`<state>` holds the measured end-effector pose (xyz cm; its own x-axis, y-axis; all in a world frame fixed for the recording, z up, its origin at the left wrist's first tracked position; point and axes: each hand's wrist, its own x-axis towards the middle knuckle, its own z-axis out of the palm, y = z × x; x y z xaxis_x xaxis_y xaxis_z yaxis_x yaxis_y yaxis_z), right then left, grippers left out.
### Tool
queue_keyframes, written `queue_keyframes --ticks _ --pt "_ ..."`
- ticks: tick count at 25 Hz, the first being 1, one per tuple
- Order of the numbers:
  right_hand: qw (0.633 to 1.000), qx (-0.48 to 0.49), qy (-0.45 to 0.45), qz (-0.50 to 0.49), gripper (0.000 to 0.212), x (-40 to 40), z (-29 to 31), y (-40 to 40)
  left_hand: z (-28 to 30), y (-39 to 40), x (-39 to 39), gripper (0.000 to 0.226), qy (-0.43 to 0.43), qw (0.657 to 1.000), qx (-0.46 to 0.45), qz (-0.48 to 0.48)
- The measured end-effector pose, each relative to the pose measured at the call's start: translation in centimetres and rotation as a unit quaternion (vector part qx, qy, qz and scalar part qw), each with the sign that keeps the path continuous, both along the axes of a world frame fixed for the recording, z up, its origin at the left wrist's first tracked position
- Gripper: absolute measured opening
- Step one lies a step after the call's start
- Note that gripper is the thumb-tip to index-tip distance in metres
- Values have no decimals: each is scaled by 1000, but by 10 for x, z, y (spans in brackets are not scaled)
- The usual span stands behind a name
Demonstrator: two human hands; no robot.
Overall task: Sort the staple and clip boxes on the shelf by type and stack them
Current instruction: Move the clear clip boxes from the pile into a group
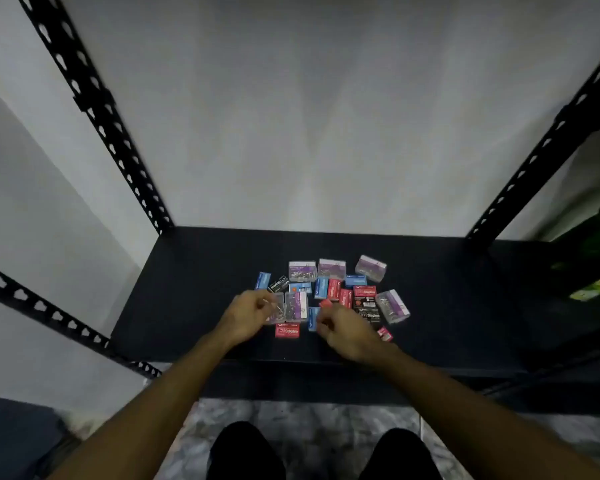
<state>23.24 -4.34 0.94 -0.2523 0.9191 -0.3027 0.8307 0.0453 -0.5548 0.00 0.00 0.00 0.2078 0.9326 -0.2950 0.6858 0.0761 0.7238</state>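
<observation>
Several small boxes lie jumbled in the middle of a black shelf [194, 289]. Clear clip boxes with purple labels [331, 268] sit at the back and right [392, 306]. Red staple boxes [364, 292], blue ones [321, 287] and a black one [278, 283] fill the middle. My left hand [248, 315] grips a clear clip box [291, 306] at its left end. My right hand [347, 329] hovers over the front of the pile with curled fingers; whether it holds anything cannot be told. A red staple box [287, 330] lies between my hands.
Black perforated rack posts rise at the back left [94, 109] and back right [548, 140]. A white wall stands behind the shelf. Green and yellow items [596, 285] sit at the far right. A marbled floor [309, 427] lies below.
</observation>
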Motion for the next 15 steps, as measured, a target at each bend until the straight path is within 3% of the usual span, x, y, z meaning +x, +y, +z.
queue_keyframes --ticks 2,9,15 --pt "999 50 -13 14 15 -9 -17 18 -10 10 1 15 23 998 63 -11" --pt "990 108 -45 83 72 -16 -60 64 -53 34 -6 45 82 982 154 -77" --pt "989 60 -63 122 71 -14 -54 73 -57 34 -9 69 159 961 166 -151"
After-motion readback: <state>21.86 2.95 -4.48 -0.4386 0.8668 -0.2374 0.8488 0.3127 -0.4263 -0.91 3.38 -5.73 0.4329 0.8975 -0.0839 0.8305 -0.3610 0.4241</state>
